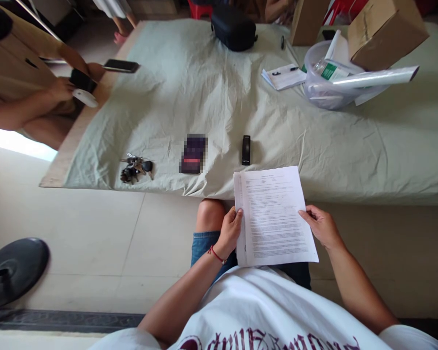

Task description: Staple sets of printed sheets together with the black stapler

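Note:
Printed sheets of paper (275, 218) are held up over my lap, their top edge overlapping the near edge of the table. My left hand (232, 227) pinches the left margin, thumb on top. On the opposite side, my right hand (320, 224) grips the right edge between thumb and fingers. Just beyond the sheets lies a small black stapler-like object (246, 150). A blurred-out dark phone-sized item (193, 153) rests to its left. Farther left is a bunch of keys (136, 167).
A pale cloth (168, 97) covers the table. At the back right stand a plastic basin (319, 97), a cardboard box (385, 34) and a notepad (284, 78). A black case (233, 28) sits at the back. At left, another person's hands (63, 90) hold a device near a phone (121, 65).

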`<state>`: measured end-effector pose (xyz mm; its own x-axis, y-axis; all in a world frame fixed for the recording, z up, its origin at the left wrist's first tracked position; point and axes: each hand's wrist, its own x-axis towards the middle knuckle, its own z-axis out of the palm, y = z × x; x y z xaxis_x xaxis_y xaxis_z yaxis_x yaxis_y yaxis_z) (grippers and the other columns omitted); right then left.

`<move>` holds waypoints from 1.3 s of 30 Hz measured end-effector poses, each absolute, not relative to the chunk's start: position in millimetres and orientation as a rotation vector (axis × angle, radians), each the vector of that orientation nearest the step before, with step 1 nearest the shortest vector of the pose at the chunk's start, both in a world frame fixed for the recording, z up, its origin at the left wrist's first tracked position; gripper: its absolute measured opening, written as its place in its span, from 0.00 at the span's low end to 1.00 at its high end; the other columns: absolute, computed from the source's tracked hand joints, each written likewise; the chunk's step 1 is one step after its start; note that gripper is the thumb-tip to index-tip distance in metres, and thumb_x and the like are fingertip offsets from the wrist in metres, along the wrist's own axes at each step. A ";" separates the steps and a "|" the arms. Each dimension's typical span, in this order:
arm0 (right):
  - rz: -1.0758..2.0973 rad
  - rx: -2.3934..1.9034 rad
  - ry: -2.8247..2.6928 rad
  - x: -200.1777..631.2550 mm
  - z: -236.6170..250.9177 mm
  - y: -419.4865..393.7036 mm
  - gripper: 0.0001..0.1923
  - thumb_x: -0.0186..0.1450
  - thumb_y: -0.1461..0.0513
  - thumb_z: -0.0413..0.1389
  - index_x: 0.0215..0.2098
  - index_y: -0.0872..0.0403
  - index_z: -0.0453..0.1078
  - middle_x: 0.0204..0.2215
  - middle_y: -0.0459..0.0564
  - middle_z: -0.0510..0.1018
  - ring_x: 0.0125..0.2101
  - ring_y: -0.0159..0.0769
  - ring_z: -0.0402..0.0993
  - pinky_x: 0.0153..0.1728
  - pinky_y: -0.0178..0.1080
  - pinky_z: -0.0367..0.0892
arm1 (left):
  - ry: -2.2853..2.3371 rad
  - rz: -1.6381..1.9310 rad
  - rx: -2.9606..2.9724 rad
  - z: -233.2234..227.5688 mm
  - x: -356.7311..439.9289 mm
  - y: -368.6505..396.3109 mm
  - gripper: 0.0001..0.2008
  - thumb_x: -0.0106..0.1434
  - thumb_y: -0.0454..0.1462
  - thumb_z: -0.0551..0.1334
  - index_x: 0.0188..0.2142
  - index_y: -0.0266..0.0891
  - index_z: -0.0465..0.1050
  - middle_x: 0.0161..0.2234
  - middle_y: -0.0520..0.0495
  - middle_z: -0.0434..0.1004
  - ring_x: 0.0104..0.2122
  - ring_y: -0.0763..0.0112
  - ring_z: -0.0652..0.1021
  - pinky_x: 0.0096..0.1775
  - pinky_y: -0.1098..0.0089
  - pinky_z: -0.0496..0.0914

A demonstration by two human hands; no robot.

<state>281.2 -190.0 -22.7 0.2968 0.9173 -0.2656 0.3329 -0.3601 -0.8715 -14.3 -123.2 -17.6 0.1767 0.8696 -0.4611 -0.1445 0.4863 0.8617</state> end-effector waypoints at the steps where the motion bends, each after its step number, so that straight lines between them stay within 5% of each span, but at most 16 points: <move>1: 1.015 -1.861 -1.078 284.3 -22.4 -190.4 0.19 0.64 0.44 0.62 0.36 0.51 0.77 0.30 0.48 0.81 0.30 0.39 0.74 0.33 0.40 0.68 | 1.173 0.827 0.742 -17.5 -14.5 -123.6 0.23 0.60 0.55 0.68 0.39 0.38 0.74 0.35 0.46 0.79 0.35 0.66 0.76 0.39 0.68 0.70; 13: 0.804 -1.831 -0.644 313.0 -6.5 -196.5 0.22 0.58 0.43 0.67 0.35 0.50 0.73 0.30 0.46 0.80 0.29 0.38 0.72 0.32 0.39 0.67 | 1.135 0.803 0.544 -15.3 -17.9 -124.5 0.25 0.54 0.54 0.72 0.40 0.38 0.73 0.35 0.46 0.80 0.36 0.61 0.80 0.39 0.65 0.74; 28: 0.963 -1.845 -0.993 268.5 -11.6 -187.9 0.19 0.64 0.44 0.62 0.36 0.50 0.74 0.29 0.47 0.80 0.28 0.38 0.73 0.30 0.39 0.66 | 1.046 0.811 0.361 -17.5 -14.2 -125.1 0.25 0.52 0.48 0.74 0.46 0.41 0.74 0.40 0.46 0.82 0.43 0.58 0.81 0.44 0.62 0.75; 35: 0.971 -1.864 -1.095 252.9 -10.1 -182.7 0.20 0.66 0.43 0.59 0.37 0.50 0.74 0.29 0.48 0.81 0.29 0.40 0.74 0.31 0.39 0.68 | 1.070 0.877 0.386 -23.1 -14.1 -126.0 0.23 0.55 0.53 0.72 0.40 0.39 0.76 0.43 0.44 0.82 0.47 0.58 0.79 0.49 0.61 0.73; 39: 0.922 -1.909 -1.167 246.0 -14.7 -181.9 0.20 0.67 0.44 0.57 0.39 0.51 0.73 0.31 0.49 0.81 0.30 0.40 0.75 0.33 0.41 0.69 | 1.004 0.832 0.395 -16.8 -13.8 -126.4 0.25 0.55 0.50 0.74 0.47 0.39 0.76 0.47 0.42 0.82 0.48 0.56 0.79 0.50 0.60 0.73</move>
<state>246.0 -181.9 -14.7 0.3386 0.9178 -0.2074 0.4146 -0.3434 -0.8427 -13.8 -126.4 -16.8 0.2737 0.7669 -0.5805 -0.4278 0.6376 0.6407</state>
